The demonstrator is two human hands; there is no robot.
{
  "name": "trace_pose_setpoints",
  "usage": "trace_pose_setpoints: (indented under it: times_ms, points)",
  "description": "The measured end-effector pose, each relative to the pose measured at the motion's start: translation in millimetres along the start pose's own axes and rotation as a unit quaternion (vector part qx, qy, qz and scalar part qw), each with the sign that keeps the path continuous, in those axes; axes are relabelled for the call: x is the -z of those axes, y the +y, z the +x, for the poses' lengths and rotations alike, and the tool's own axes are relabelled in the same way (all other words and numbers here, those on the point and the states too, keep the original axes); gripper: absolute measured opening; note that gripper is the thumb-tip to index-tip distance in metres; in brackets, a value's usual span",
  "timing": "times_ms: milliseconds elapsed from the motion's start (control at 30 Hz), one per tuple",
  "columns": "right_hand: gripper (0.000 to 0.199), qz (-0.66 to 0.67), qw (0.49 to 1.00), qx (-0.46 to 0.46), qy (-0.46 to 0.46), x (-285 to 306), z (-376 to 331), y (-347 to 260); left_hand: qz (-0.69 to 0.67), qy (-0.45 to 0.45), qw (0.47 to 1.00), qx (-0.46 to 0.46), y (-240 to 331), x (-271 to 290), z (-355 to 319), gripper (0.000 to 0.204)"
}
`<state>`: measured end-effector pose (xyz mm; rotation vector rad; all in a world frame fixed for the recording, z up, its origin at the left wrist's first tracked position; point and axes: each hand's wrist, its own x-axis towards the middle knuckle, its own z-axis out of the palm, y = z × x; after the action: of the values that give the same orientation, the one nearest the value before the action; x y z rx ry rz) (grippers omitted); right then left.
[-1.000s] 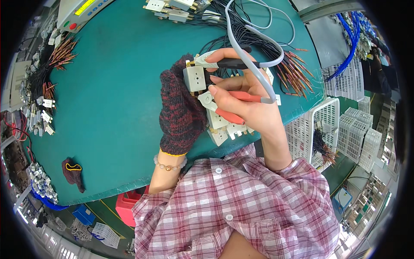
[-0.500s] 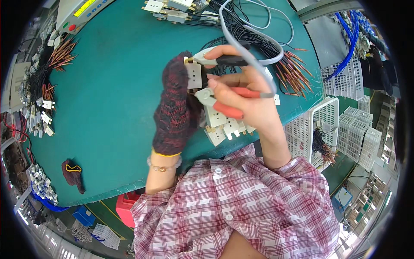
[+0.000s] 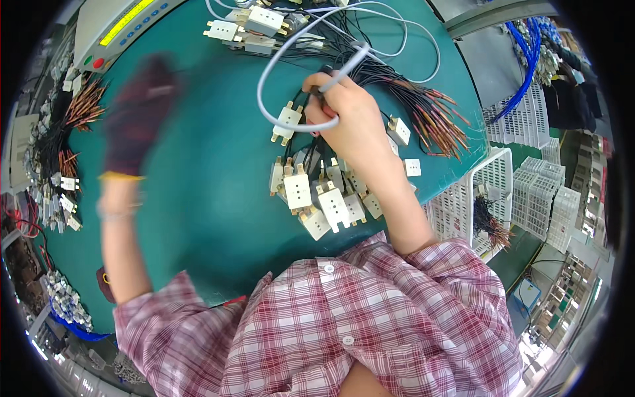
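Observation:
My left hand (image 3: 142, 106), in a dark red and black knit glove with a yellow cuff, is smeared by motion over the left of the table; its fingers cannot be made out. Bare, my right hand (image 3: 357, 122) is closed on the test clips, mostly hidden, with bits of black and red handle showing. From them loops a grey cable (image 3: 264, 89). Just left of the right hand lies a white block connector (image 3: 288, 122) with metal tabs. Several similar connectors (image 3: 297, 190) with black leads are heaped below that hand on the green table (image 3: 211, 159).
A tester (image 3: 122, 30) with a yellow display stands at the back left. Wire bundles with copper-coloured ends (image 3: 440, 119) lie right; more connectors (image 3: 264, 21) are at the back. A white basket (image 3: 506, 198) stands beyond the right edge, and wire bundles (image 3: 86, 109) line the left.
My left hand has let go of the white connector and swung left toward the tester. My right hand has shifted slightly left, and the clips have come away from the connector.

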<state>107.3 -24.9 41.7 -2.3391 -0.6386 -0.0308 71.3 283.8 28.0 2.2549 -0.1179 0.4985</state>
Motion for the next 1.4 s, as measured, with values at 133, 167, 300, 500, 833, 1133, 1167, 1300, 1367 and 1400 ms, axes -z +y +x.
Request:
trace_pose_setpoints:
  times_ms: [133, 167, 300, 500, 833, 1133, 1167, 1300, 1367, 1400]
  points:
    - [0.011, 0.050, 0.998, 0.033, 0.022, -4, 2, -9, 0.305, -0.069, 0.899, 0.305, -35, 241, -105, 0.028]
    - [0.013, 0.034, 0.999, 0.011, -0.001, -2, 4, -16, 0.301, -0.037, 0.863, 0.403, 10, 235, -126, 0.025]
    - [0.015, 0.018, 0.999, 0.017, -0.021, -7, 1, -5, 0.160, 0.196, 0.828, 0.501, 95, 262, -313, 0.027]
    - [0.016, 0.137, 0.987, -0.002, -0.086, 8, 12, 4, 0.188, 0.629, 0.532, 0.534, 192, 120, -599, 0.026]
    - [0.053, 0.470, 0.868, 0.038, -0.157, 123, 53, -29, -0.172, 0.674, 0.326, 0.640, 103, -99, -590, 0.015]
    - [0.042, 0.549, 0.718, 0.152, -0.399, 73, -105, -123, -0.304, 0.754, 0.542, 0.215, 195, -12, -461, 0.045]
    - [0.041, 0.542, 0.715, 0.176, -0.405, 56, -116, -140, -0.325, 0.744, 0.559, 0.169, 226, -6, -456, 0.049]
    - [0.042, 0.506, 0.699, 0.248, -0.440, 17, -156, -179, -0.470, 0.626, 0.620, 0.060, 269, 8, -377, 0.061]
    - [0.041, 0.526, 0.682, 0.252, -0.443, 1, -158, -188, -0.531, 0.584, 0.613, 0.039, 265, 2, -353, 0.064]
    - [0.039, 0.520, 0.662, 0.296, -0.452, -5, -152, -191, -0.530, 0.573, 0.623, 0.048, 260, -5, -337, 0.064]
